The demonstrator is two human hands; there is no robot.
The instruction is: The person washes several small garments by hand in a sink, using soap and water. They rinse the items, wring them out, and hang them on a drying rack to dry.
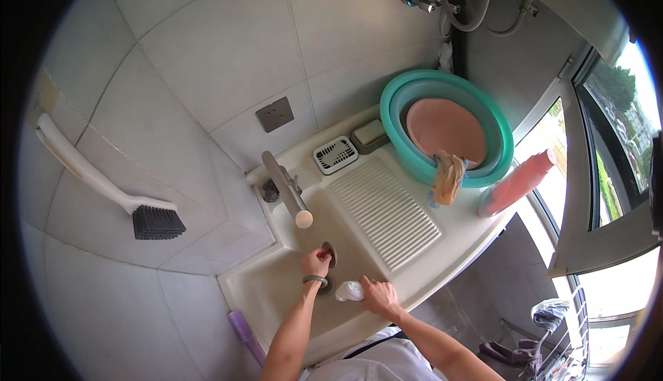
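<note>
Inside the white laundry sink (254, 293), my left hand (317, 264) has its fingers closed on a round grey metal drain plug (330, 254), which stands tilted. A bangle circles that wrist. Just below the plug the dark drain opening (326, 286) shows in part behind my wrist. My right hand (379, 296) grips a bunched white cloth (350, 291) over the right side of the basin. Above both hands hangs the spout of a metal faucet (296, 205). The ribbed washboard (386, 213) slopes up to the right of my hands.
A teal basin (391, 143) holds a pink one (445, 125), with rubber gloves (448, 178) over the rim. A pink bottle (518, 184), a soap dish (335, 155) and a soap bar (369, 132) stand nearby. A scrub brush (98, 174) hangs at left; a purple brush (246, 335) lies below.
</note>
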